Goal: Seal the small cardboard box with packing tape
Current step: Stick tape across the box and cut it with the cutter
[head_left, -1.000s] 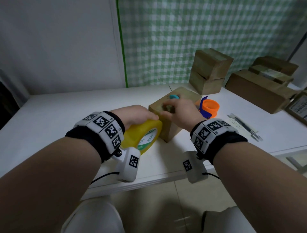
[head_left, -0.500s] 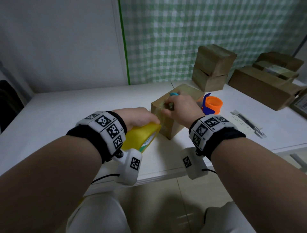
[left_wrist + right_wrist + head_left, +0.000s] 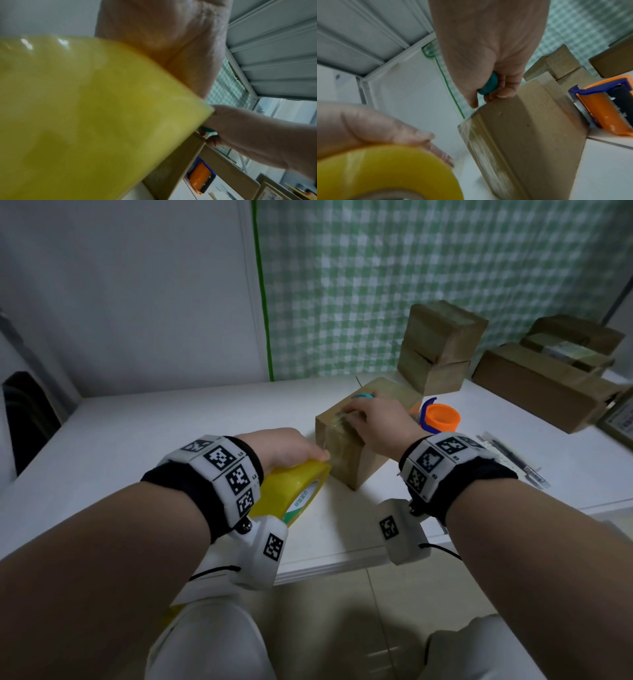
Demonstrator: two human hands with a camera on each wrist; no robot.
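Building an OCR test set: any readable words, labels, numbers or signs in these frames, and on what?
None can be read.
Tape roll: green print on its white core label, too blurred.
Wristbands: black-and-white square code markers, no letters legible.
Flat packet at the right of the table: print too small.
Label at the far right edge: blurred.

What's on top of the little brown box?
The right hand rests on the small box, holding something small and teal. Clear tape runs down its side. The hand hides the rest.
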